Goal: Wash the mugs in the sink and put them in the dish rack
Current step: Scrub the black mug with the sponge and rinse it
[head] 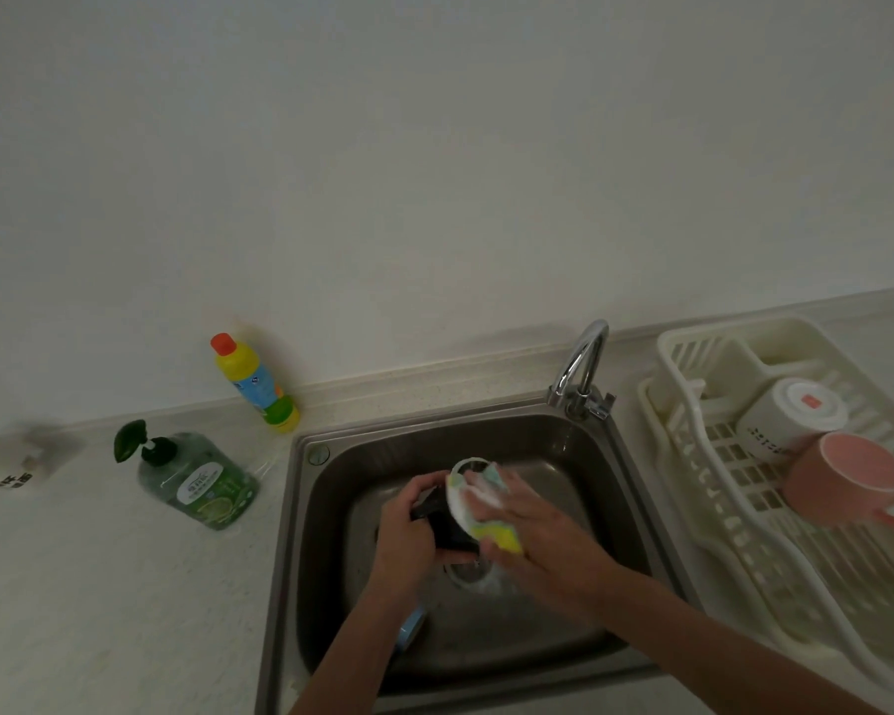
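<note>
while the left hand [409, 539] grips a black mug [447, 523] with curled fingers above the steel sink [605, 513], the right hand [543, 534] presses a yellow sponge [496, 528] on its white rim with flat fingers.

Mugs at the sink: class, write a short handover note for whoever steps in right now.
Left hand grips the black mug over the sink.
Right hand presses the sponge against its white inside.
Done: white mug and pink mug sit upside down in the dish rack.
Left: finish scrubbing, rinse, rack it. A blue thing lies in the sink under the left arm, possibly another mug.
</note>
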Demonstrator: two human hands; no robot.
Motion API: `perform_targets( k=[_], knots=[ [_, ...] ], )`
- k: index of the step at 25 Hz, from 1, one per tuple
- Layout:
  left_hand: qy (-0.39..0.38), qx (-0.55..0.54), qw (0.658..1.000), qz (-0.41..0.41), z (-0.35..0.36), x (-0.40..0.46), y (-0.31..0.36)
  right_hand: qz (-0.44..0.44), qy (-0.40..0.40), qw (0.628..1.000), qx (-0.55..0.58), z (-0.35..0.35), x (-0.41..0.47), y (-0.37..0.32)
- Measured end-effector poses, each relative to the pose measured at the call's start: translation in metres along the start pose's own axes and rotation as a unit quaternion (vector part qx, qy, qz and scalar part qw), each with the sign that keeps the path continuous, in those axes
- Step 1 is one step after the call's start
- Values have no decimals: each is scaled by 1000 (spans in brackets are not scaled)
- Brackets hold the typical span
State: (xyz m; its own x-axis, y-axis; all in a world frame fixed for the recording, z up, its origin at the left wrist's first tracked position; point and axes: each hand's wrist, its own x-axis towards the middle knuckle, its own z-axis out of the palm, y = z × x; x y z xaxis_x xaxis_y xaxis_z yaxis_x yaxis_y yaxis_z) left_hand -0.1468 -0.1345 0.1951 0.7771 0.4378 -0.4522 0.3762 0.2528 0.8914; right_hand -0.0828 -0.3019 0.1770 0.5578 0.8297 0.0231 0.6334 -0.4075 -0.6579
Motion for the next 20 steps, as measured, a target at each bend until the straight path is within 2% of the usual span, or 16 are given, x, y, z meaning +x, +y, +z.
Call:
perform_targets(
  k=[1, 4, 6, 9, 13, 18, 20],
  knots=[
    [-5, -4, 1000, -1, 4, -1, -2, -8, 7, 1000, 3, -1, 10, -2],
    [-8, -2, 1000, -8, 8, -2, -5, 80, 26, 996, -17, -17, 25, 8],
    [-3, 8, 1000, 0, 3, -2, -4, 56, 43, 997, -29, -12, 2, 19],
    [-5, 8, 1000, 10, 5, -3, -5, -9, 22, 1000, -13, -1, -8, 5],
    [-4, 3, 1000, -2, 9, -5, -5, 94, 24, 994, -46, -16, 9, 9],
    [2, -10, 1000, -9, 16, -4, -13, 4, 6, 999, -31, 3, -8, -2],
    [-13, -14, 1000, -16, 23, -5, -18, 61, 16, 998, -22, -10, 12, 2]
  ],
)
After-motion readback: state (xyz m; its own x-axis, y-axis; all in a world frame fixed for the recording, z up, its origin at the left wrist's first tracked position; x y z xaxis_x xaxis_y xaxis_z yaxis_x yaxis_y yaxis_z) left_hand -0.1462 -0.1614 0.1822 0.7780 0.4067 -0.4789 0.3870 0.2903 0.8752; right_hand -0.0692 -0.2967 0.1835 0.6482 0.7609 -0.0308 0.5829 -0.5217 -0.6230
